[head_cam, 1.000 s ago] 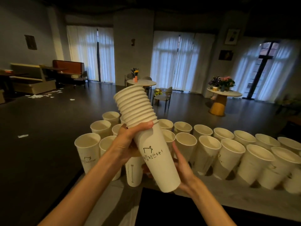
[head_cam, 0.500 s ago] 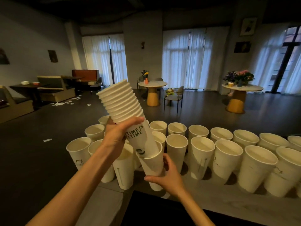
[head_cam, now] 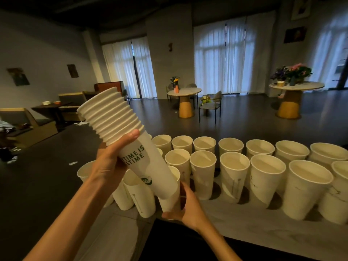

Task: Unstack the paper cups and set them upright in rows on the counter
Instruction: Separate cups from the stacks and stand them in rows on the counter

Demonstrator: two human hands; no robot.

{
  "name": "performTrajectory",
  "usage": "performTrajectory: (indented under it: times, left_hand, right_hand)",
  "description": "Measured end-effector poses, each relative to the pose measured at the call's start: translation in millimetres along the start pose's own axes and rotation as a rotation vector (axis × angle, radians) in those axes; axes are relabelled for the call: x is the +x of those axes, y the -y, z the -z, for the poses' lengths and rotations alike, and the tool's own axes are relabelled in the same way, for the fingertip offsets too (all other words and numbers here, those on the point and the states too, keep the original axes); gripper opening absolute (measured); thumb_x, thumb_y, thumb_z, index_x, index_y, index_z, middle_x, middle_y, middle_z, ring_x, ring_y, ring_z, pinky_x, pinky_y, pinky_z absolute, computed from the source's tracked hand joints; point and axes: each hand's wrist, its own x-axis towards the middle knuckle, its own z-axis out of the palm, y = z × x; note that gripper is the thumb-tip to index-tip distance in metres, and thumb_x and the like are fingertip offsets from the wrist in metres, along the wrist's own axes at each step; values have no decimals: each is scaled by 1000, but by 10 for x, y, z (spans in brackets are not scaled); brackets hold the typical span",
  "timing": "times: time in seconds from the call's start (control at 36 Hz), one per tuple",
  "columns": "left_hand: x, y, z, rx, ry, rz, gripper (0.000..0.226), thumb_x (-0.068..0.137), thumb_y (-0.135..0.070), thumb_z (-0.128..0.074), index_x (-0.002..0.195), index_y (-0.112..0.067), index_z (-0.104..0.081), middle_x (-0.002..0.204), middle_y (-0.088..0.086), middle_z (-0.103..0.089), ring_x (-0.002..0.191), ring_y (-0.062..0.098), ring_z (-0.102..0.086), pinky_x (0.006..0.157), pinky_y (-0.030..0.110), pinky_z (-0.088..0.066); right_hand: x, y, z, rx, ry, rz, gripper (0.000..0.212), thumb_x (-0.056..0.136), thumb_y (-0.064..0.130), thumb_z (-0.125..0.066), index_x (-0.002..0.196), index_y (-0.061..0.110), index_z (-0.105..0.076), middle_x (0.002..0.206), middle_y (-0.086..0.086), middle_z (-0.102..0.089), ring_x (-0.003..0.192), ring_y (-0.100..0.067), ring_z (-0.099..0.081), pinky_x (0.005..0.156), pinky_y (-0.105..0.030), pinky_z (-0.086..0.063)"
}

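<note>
My left hand (head_cam: 108, 164) grips a tilted stack of white paper cups (head_cam: 120, 127), rims up and to the left, with green lettering on the outermost cup. Below it my right hand (head_cam: 185, 208) holds a single cup (head_cam: 170, 201) that has slid most of the way off the stack's bottom end. Several white cups stand upright in two rows (head_cam: 235, 166) on the grey counter (head_cam: 235, 228), from the left end across to the right edge.
A few more upright cups (head_cam: 139, 196) stand close under the stack at the counter's left end. Beyond the counter lies a dark floor with round tables (head_cam: 184, 93), a chair (head_cam: 211, 106) and benches at the left.
My right hand has drawn the bottom cup further down off the stack. The stack has tipped more to the left, and the view has swung left and closer.
</note>
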Motion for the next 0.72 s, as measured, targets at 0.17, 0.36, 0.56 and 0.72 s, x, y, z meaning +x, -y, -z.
performTrajectory:
  times: [0.17,0.36,0.56,0.72]
  left_hand:
    - [-64,218,-323,-8,142,124,104,31,-48,-100,124,-15,-65,121,16,-71,109,31,-69,92,45,-58]
    - [-202,566,-843,7,237,199,86,47,-31,-92,125,-7,-64,113,16,-74,102,30,-71,84,40,-59]
    - [-209,710,-1052,68,166,188,83,41,-35,-89,117,-11,-68,104,11,-77,94,28,-72,76,37,-58]
    - [-232,665,-1148,262,88,44,88,34,-41,-93,116,-21,-67,105,-1,-77,99,18,-73,85,41,-60]
  right_hand:
    - [-327,-3,343,120,-61,-129,10,79,17,-71,87,12,-74,101,-15,-71,102,-26,-68,94,-37,-56]
    - [-603,351,716,667,130,-83,58,99,57,-46,130,12,-64,115,-22,-69,96,-33,-68,86,-45,-54]
    - [-674,295,849,670,253,-29,101,57,58,-90,132,1,-56,113,-26,-66,98,-34,-67,87,-44,-55]
    - [-646,300,991,246,22,-9,87,57,31,-95,129,36,-47,121,15,-63,113,-6,-61,81,-20,-52]
